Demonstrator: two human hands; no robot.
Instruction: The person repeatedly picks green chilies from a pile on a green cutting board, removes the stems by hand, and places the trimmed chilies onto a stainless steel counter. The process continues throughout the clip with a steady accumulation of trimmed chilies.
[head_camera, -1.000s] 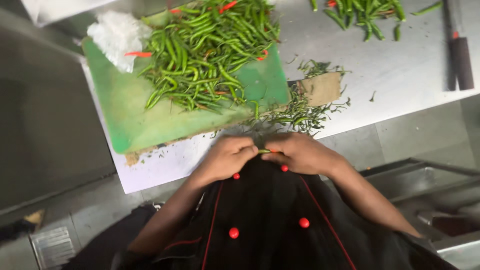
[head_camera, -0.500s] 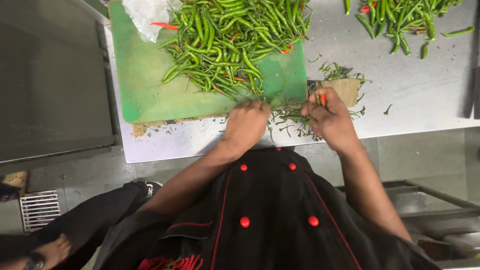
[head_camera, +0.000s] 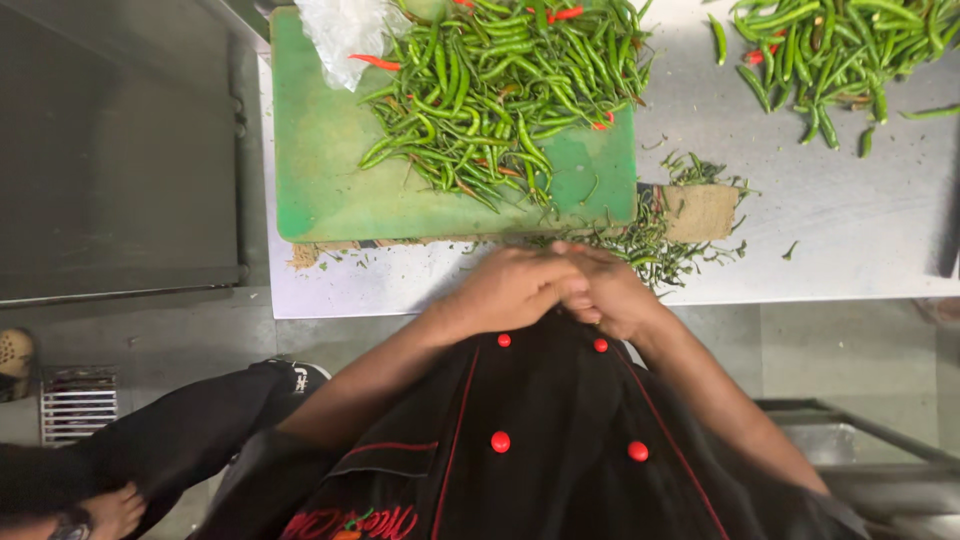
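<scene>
Hands, left hand (head_camera: 515, 290) and right hand (head_camera: 608, 292), together, grip unclear, just below green chillies (head_camera: 500, 90).

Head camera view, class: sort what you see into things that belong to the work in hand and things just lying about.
Belonging to the work:
left hand
right hand
green chillies on the green cutting board
pile of stems

Lying about:
plastic bag
floor drain grate
second chilli heap
</scene>
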